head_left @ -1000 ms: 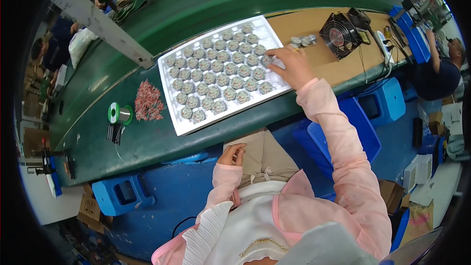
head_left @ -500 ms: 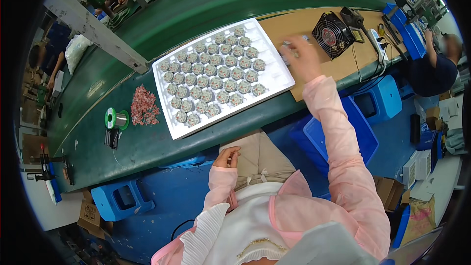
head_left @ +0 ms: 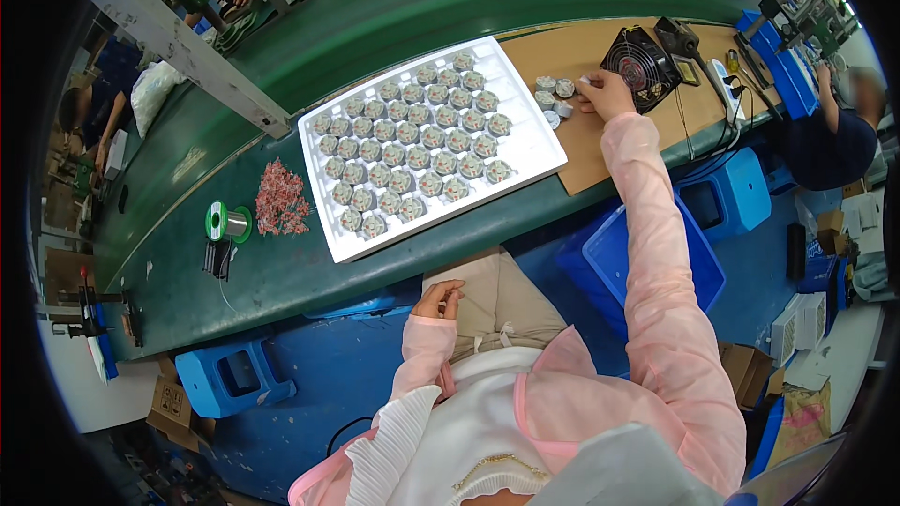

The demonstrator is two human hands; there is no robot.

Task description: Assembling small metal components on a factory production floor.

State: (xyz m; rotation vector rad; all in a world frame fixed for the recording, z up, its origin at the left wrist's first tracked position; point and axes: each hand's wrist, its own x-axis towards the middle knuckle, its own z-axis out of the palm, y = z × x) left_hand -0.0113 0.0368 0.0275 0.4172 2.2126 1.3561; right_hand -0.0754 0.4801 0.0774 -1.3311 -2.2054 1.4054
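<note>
My right hand reaches over the brown board, its fingertips pinched together around a small whitish bit that I cannot make out. Just left of these fingers stand several round silver-grey motor-like parts in a loose group. A white foam tray lies left of them, holding rows of round grey parts with small red marks on top. Its right-hand pockets are bare. On my lap rests my left hand, fingers loosely curled, with nothing visible in them.
Left of the tray lie a heap of small red-and-white pieces and a solder wire spool. A black fan, a soldering iron stand and a power strip sit at right. A blue bin stands below the bench edge.
My right hand has moved a little right and away from the tray, uncovering the round parts on the board. My left hand stays on my lap. The view has shifted slightly.
</note>
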